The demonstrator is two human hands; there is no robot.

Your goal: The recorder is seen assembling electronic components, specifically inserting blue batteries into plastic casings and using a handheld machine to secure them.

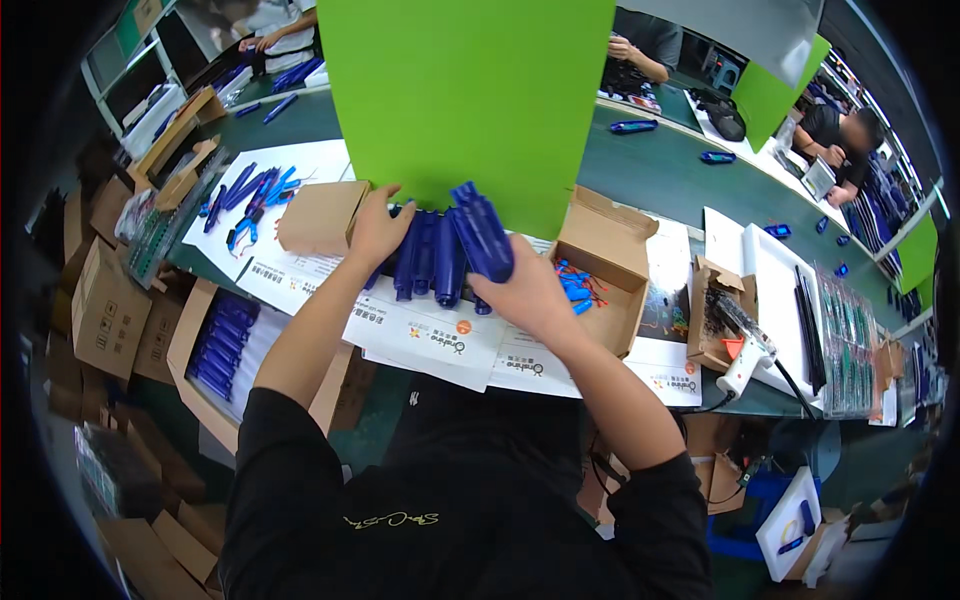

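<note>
Several dark blue plastic casings [427, 255] stand side by side in a row on the printed white sheets, against the foot of a green panel. My right hand [525, 290] is closed around more blue plastic casings [483, 235], tilted and raised over the row's right end. At the left end, my left hand [378, 228] has its fingers curled over a blue casing that it mostly hides. Beside that hand sits a closed brown cardboard box [318, 218]. To the right, an open cardboard box [612, 285] contains small blue parts with red wires.
A tall green panel [460, 95] rises behind the row. Blue casings with wires [250, 200] lie at left; below them, a carton [190, 340] holds stacked casings. A white glue gun [745, 365] with a cable lies at right, beside a white foam tray [775, 275]. Other people work across the bench.
</note>
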